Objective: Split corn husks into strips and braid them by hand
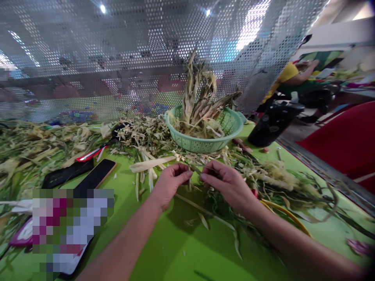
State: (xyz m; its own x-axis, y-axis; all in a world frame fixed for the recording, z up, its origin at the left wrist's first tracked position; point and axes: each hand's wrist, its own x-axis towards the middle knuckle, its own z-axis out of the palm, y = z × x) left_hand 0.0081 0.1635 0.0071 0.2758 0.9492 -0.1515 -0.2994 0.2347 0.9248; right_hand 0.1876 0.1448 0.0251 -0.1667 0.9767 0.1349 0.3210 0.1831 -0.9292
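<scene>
My left hand (171, 181) and my right hand (227, 181) meet over the green table (175, 249), fingers pinched together. Between their fingertips runs a thin green plant stem (195, 170), held at both ends. Pale leaf strips (150, 164) lie just left of my left hand. A tangle of green stalks and pale husks (272, 175) lies right of my right hand. Behind the hands stands a mint-green plastic basket (231, 130) filled with dried husks.
Two dark phones (95, 177) and a red-handled tool (88, 155) lie at the left, amid heaps of husk trimmings (35, 144). A black bottle (274, 123) stands at the right. A perforated metal screen (117, 58) backs the table. Another person (293, 76) sits far right.
</scene>
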